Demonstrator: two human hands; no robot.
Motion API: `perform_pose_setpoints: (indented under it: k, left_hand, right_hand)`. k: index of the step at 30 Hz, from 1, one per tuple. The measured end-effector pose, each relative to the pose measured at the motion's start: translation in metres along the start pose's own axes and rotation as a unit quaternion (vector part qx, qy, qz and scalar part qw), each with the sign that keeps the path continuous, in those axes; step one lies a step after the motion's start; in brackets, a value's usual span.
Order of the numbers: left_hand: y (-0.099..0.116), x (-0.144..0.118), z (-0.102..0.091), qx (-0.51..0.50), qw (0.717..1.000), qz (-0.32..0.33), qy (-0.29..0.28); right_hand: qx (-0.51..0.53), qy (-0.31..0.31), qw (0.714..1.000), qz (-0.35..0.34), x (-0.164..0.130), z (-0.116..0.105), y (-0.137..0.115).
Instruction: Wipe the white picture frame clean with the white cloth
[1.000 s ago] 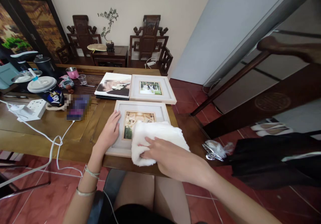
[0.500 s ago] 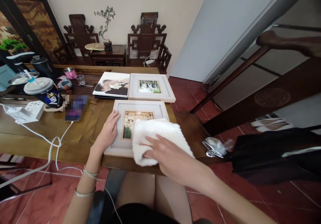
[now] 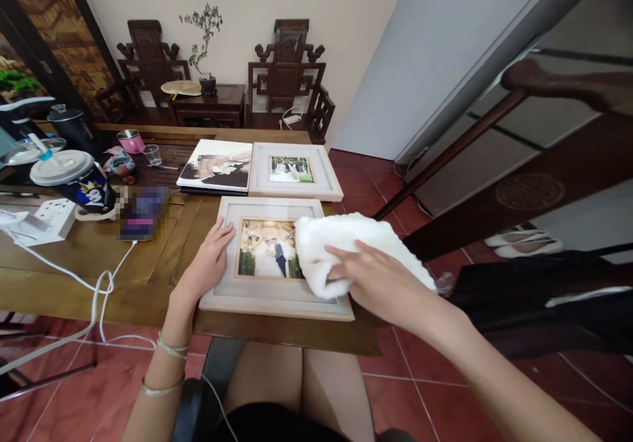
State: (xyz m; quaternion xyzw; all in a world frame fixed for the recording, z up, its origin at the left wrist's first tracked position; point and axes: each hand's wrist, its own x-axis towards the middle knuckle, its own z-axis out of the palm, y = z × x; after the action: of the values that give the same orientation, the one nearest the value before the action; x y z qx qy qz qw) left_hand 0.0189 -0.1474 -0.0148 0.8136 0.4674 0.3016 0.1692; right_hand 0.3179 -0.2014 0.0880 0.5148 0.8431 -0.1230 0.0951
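A light wood picture frame (image 3: 277,297) lies flat near the table's front edge, with a wedding photo (image 3: 267,251) in its middle. My left hand (image 3: 210,254) rests on the frame's left side, fingers stretched over the border. With my right hand (image 3: 363,270) I grip a fluffy white cloth (image 3: 356,231), which covers the right part of the frame and hangs past its right side. Some fingers lie on top of the cloth while others dig into a fold. Behind it lie a second framed photo (image 3: 297,169) and a white-edged photo panel (image 3: 215,165).
To the left on the wooden table (image 3: 143,290) are a phone (image 3: 143,214) on a cable, a drink cup (image 3: 74,178), a power strip (image 3: 49,221), a pink mug (image 3: 130,141) and a small clear cup (image 3: 152,155). A dark wooden chair (image 3: 519,191) stands at the right.
My right hand has moved the white cloth to the right and slightly away from me, uncovering more of the photo. My left hand stays on the frame's left side.
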Motion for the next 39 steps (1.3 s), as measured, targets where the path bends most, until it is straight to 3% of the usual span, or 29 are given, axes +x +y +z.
perform_pose_setpoints:
  k: [5, 8, 11, 15, 18, 21, 24, 27, 29, 31, 34, 39]
  left_hand:
    - [-0.002, 0.000, 0.002, -0.017, 1.000, -0.001, 0.014]
    - [-0.003, 0.000, 0.003, -0.012, 1.000, -0.002, 0.022]
    - [-0.003, 0.001, 0.005, -0.009, 0.999, -0.001, 0.031]
    - [-0.003, 0.000, 0.006, -0.008, 0.999, -0.001, 0.035]
    - [-0.002, -0.001, 0.006, -0.005, 1.000, -0.002, 0.028]
    - [-0.001, -0.001, 0.005, -0.004, 1.000, -0.003, 0.023]
    - [-0.001, -0.001, 0.006, -0.006, 1.000, -0.004, 0.023]
    - [-0.001, -0.001, 0.006, -0.008, 1.000, -0.005, 0.025]
    - [-0.001, 0.000, 0.006, -0.010, 1.000, -0.004, 0.028]
    - [-0.001, 0.000, 0.005, -0.011, 0.999, -0.002, 0.032]
    - [-0.002, 0.000, 0.005, -0.011, 0.999, -0.002, 0.035]
    - [-0.002, -0.001, 0.005, -0.024, 0.999, -0.004, 0.035]
  right_hand:
    - [-0.019, 0.079, 0.996, 0.023, 0.040, 0.000, 0.022]
    - [-0.033, 0.114, 0.993, -0.008, 0.043, 0.008, 0.025]
    - [-0.019, 0.105, 0.994, -0.039, 0.024, 0.019, 0.016]
    - [0.026, 0.043, 0.996, -0.071, -0.019, 0.026, -0.002]
    - [0.056, 0.002, 0.994, -0.095, -0.043, 0.020, -0.006]
    - [0.068, -0.009, 0.993, -0.096, -0.042, 0.007, 0.001]
    - [0.046, 0.059, 0.995, -0.064, -0.012, -0.006, 0.009]
    - [-0.011, 0.190, 0.981, -0.030, 0.040, -0.015, 0.005]
    - [-0.055, 0.241, 0.967, -0.055, 0.079, -0.017, -0.006]
    - [-0.093, 0.251, 0.957, -0.112, 0.114, -0.015, -0.019]
    - [-0.119, 0.212, 0.957, -0.156, 0.149, -0.006, -0.037]
    - [-0.098, 0.172, 0.974, -0.106, 0.150, 0.003, -0.031]
